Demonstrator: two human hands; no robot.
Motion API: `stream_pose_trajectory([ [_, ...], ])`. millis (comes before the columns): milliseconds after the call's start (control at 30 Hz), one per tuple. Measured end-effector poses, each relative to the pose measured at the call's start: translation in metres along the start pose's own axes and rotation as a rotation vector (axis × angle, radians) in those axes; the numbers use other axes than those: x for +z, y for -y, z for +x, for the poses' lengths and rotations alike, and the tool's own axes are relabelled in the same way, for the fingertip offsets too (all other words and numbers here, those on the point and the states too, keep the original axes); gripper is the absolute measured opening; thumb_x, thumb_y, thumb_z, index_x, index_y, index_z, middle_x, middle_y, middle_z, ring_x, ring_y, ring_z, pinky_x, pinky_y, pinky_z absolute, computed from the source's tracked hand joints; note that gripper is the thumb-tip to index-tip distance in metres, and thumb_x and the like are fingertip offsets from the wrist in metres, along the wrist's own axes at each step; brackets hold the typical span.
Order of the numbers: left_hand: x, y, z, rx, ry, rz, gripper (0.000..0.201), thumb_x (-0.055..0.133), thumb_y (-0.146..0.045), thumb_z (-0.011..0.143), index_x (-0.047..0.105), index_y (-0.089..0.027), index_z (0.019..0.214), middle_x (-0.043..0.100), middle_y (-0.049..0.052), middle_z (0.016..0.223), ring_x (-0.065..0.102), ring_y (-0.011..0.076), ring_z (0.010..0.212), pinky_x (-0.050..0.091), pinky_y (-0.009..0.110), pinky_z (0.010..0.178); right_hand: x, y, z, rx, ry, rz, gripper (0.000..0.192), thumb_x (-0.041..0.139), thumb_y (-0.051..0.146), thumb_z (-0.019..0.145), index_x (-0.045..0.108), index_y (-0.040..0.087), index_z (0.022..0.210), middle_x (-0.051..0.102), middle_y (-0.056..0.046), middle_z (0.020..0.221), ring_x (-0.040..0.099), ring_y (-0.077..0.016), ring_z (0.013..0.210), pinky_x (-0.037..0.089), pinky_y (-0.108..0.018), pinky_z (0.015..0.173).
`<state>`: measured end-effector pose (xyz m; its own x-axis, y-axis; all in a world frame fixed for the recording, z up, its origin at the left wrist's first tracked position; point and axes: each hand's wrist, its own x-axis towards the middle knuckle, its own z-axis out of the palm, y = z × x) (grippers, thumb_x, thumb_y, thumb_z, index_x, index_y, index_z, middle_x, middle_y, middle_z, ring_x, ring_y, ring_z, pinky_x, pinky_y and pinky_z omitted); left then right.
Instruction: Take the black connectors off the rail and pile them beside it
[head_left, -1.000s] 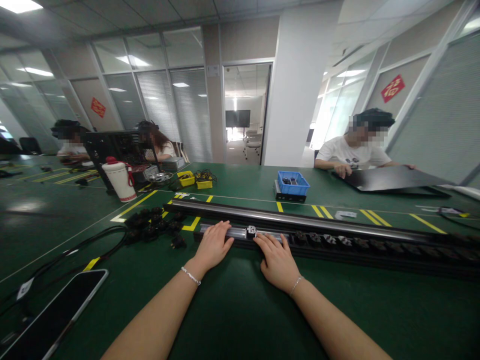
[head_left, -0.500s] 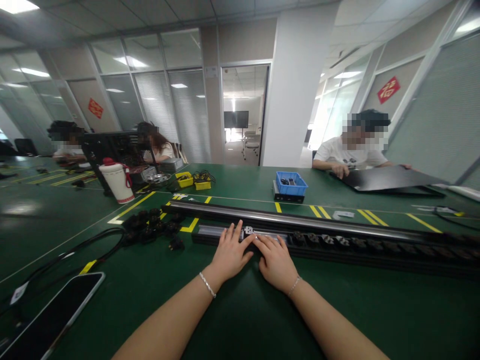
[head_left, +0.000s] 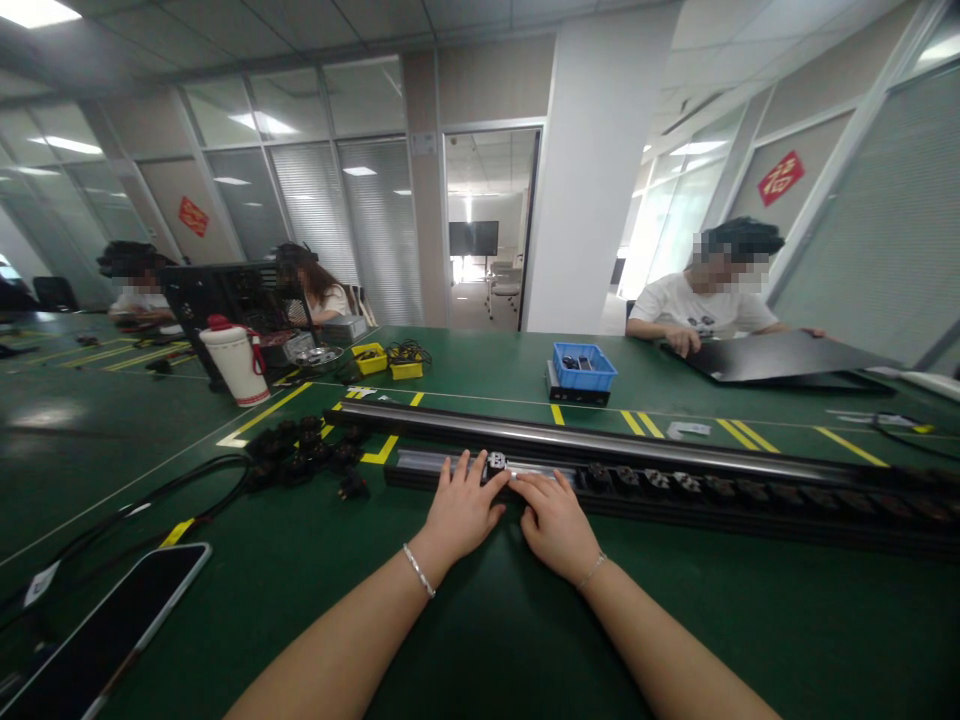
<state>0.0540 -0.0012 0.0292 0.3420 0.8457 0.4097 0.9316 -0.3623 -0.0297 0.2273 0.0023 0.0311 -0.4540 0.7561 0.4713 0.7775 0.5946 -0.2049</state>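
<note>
In the near black rail [head_left: 420,462], toward its left end, a small module [head_left: 496,460] sat just beside L hand [head_left: 463,510] and R hand [head_left: 553,525]. Neither was clenched (if fingers pinched it, I could not tell). Probably the positioning step was in hand; next move seemed to need careful alignment w/ even pressure.

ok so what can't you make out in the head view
Head view, near rail: part hidden behind the left hand and right hand.
Head view, phone: lower end cut off by the bottom left corner.
Head view, blue bin: contents too small to identify.
</note>
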Motion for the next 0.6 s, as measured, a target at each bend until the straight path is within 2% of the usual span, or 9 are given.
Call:
stream_pose_trajectory([
  [267, -0.0013, 0.0, 0.0008, -0.016, -0.015, 0.002, 0.046, 0.051, -0.037, 0.082, 0.042, -0.031, 0.127, 0.042, 0.009, 0.137, 0.037, 0.0284, 0.125, 0.027, 0.049, 0.101, -0.0051, -0.0013, -0.0006, -0.01, 0.03, 0.003, 0.046, 0.04, 0.009, 0.073, 0.055, 0.024, 0.115, 0.058, -0.004, 0.117, 0.048, -0.0152, 0.11, 0.018, -0.041, 0.107],
  [600, 0.0003, 0.0014, -0.0012, -0.013, -0.001, -0.001, 0.051, 0.054, -0.038, 0.08, 0.04, -0.033, 0.129, 0.04, 0.008, 0.139, 0.036, 0.0291, 0.125, 0.025, 0.05, 0.102, -0.0053, -0.0009, -0.0014, -0.008, 0.046, -0.013, 0.047, 0.041, 0.01, 0.073, 0.053, 0.024, 0.116, 0.057, -0.005, 0.117, 0.047, -0.016, 0.111, 0.018, -0.041, 0.106],
])
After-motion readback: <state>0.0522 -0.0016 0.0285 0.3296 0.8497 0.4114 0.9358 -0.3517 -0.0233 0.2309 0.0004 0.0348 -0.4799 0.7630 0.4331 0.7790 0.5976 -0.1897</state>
